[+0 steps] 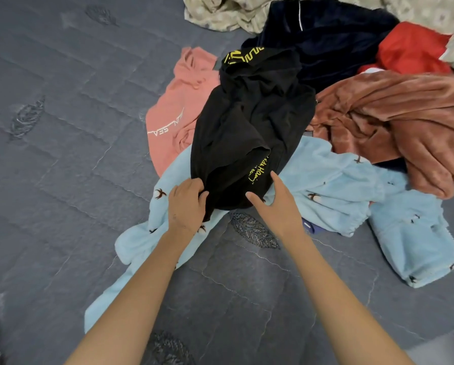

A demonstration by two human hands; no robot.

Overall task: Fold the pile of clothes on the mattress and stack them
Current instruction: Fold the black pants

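Left hand (187,204) grip pinches the black yellow-lettered garment (247,127), right hand (278,204) open alongside; pile (391,122) beyond unfolded, nothing stacked.

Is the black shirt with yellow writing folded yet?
Not folded. The black shirt lies crumpled, partly on the light blue fleece, with the left hand gripping its near edge.

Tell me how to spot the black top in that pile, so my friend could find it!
Look at the grey quilted mattress, then the heap of clothes on it. In the heap's middle, over the light blue fleece and beside the pink sweatshirt, lies the black top. Only it has yellow writing.
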